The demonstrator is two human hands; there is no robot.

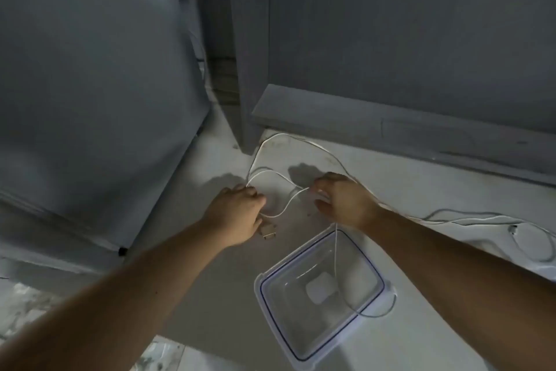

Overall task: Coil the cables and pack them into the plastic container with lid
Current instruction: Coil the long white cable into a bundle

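Head view: a thin white cable (272,216) is strung between both hands above the pale desk (210,295). The left hand (237,214) grips it with its fingers (254,193) curled closed round gathered strands, knuckles up. The right hand (346,199) pinches the same cable, fingertips bent in toward the left hand and closed on it.

Between the two sets of fingers one strand sags in a shallow curve. Beyond the fingers, away from the person, a wide loop arches up close to the foot of a grey cabinet (391,39). Below the right fingers another length drops straight down across the plastic container (288,310), then curls out past its right rim onto the desk.

The container stands open on the desk, nearer the person than the fingers and under the right forearm; it is clear, with a blue line round its rim. Whether its lid lies beneath it cannot be told.

Just under the left fingers a small connector (269,235) lies on the desk. Well to the right of the right fingers, more loose cables (469,215) trail across the desk.
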